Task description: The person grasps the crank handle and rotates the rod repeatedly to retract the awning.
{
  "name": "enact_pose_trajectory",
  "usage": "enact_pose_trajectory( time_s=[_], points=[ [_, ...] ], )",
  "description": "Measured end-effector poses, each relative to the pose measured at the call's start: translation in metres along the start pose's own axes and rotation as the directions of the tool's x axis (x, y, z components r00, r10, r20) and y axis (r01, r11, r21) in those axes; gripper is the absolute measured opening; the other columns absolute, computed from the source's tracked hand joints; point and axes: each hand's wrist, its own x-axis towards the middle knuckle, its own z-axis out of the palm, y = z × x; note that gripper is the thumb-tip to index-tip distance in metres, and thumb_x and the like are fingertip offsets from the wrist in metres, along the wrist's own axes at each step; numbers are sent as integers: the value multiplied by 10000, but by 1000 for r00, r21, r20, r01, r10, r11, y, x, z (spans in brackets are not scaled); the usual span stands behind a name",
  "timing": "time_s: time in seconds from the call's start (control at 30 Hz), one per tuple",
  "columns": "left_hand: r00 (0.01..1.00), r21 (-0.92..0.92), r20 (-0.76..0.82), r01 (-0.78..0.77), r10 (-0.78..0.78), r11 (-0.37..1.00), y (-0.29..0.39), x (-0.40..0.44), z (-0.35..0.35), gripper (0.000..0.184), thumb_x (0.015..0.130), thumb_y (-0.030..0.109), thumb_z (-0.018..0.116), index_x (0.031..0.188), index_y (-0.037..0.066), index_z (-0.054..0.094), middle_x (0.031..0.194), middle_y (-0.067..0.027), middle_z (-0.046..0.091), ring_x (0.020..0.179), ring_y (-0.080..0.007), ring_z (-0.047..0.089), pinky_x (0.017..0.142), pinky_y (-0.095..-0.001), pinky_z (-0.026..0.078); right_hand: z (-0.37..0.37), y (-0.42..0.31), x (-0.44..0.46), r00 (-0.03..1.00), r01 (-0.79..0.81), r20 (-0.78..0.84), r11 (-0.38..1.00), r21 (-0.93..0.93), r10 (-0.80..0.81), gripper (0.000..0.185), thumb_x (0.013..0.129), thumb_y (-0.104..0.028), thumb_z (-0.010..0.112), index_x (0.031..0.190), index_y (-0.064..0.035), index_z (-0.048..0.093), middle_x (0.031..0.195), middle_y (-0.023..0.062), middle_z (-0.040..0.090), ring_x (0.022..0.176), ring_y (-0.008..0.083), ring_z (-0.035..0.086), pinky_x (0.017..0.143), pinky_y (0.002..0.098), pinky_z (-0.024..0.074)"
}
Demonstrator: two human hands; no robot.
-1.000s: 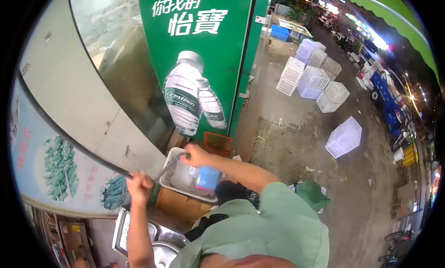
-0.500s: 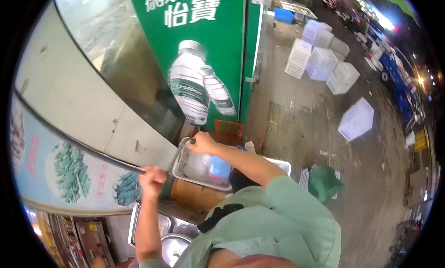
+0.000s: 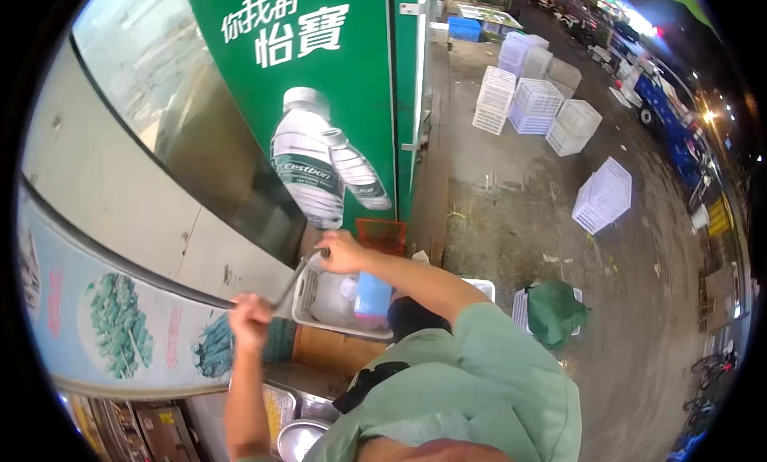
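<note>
My right hand [image 3: 343,251] is closed around the end grip of a bent metal crank handle [image 3: 291,286]. Lower on the left, my left hand [image 3: 251,313] is wrapped around the same crank where it meets a dark bar along the printed panel [image 3: 172,334]. Below my right hand stands a white plastic basket [image 3: 307,314] holding a light blue item [image 3: 372,294] and something clear. The crank runs slantwise between both hands, over the basket's left side. My fingers hide the gripped parts.
A green panel [image 3: 351,86] with printed bottles rises ahead. White crates [image 3: 603,197] stand on the pavement to the right, and a green cloth [image 3: 555,312] lies over another basket. A metal bowl [image 3: 302,440] sits at the lower left. A blue vehicle [image 3: 671,130] is at far right.
The view has shifted, so the scene sits differently. Both hands still grip the crank; the left hand appears slightly lower and further left, and the bent section between the hands looks more exposed.
</note>
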Motion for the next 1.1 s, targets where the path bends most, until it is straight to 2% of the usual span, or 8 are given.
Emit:
enact_pose_trajectory(
  time_s=[0.17, 0.37, 0.57, 0.7, 0.77, 0.97, 1.0, 1.1],
  points=[
    [901, 54, -406, -146, 155, 988, -28, 79, -64, 275, 894, 211, 549, 656, 148, 426, 525, 58, 328, 423, -70, 282, 402, -254, 225, 32, -113, -109, 941, -211, 337, 750, 627, -17, 223, 766, -219, 657, 847, -12, 638, 832, 178, 641, 774, 290, 629, 662, 424, 489],
    [962, 464, 257, -209, 95, 861, -47, -4, 120, 265, 789, 155, 655, 579, 109, 500, 545, 16, 454, 492, -101, 413, 469, -266, 317, 27, -74, -19, 773, -332, 613, 927, 173, 162, 202, 713, -217, 647, 741, -17, 645, 666, 171, 626, 624, 284, 621, 616, 398, 504],
    [954, -4, -285, -97, 92, 995, 1, 15, -24, 284, 847, 122, 534, 626, 158, 359, 491, 28, 285, 386, -109, 258, 383, -279, 216, 3, -23, -18, 784, -500, 497, 853, 151, 372, 442, 815, -408, 620, 665, 9, 613, 650, 197, 624, 614, 280, 647, 591, 407, 510],
    [855, 60, -500, -123, 136, 991, -26, 82, -65, 302, 898, 181, 511, 635, 175, 363, 518, 77, 298, 397, -72, 263, 384, -275, 230, 22, -126, -96, 899, -263, 437, 806, 530, 6, 250, 831, -258, 624, 848, -9, 634, 842, 191, 665, 783, 273, 650, 706, 371, 506],
    [925, 388, -332, -43, 183, 921, -60, 79, 14, 238, 886, 181, 533, 673, 140, 435, 574, 50, 372, 528, -92, 344, 498, -261, 291, 63, -141, -103, 615, -238, 748, 846, 477, -249, 143, 815, -142, 627, 900, -28, 631, 849, 160, 669, 766, 286, 649, 700, 367, 510],
    [998, 97, 57, -16, 10, 995, -24, -18, 54, 240, 804, 96, 576, 602, 123, 449, 566, 3, 435, 519, -106, 380, 482, -259, 286, 26, -27, 37, 834, -365, 442, 931, -12, 332, 290, 695, -266, 666, 757, 17, 648, 849, 251, 646, 757, 398, 651, 713, 441, 546],
    [998, 1, -15, -62, 62, 998, -13, -15, 29, 283, 783, 68, 579, 560, 135, 418, 535, 1, 419, 450, -101, 351, 420, -265, 253, 40, 4, 27, 991, 132, 25, 988, 78, -135, 291, 702, -274, 669, 741, 13, 646, 793, 241, 647, 722, 406, 641, 657, 439, 535],
    [909, 19, -403, -107, 106, 994, 16, 14, -38, 308, 827, 93, 540, 601, 154, 340, 494, 38, 263, 418, -94, 264, 406, -261, 227, 16, -59, -31, 818, -492, 496, 801, 342, 291, 262, 820, -320, 645, 876, -65, 628, 868, 160, 663, 886, 266, 648, 727, 424, 498]
  ],
)
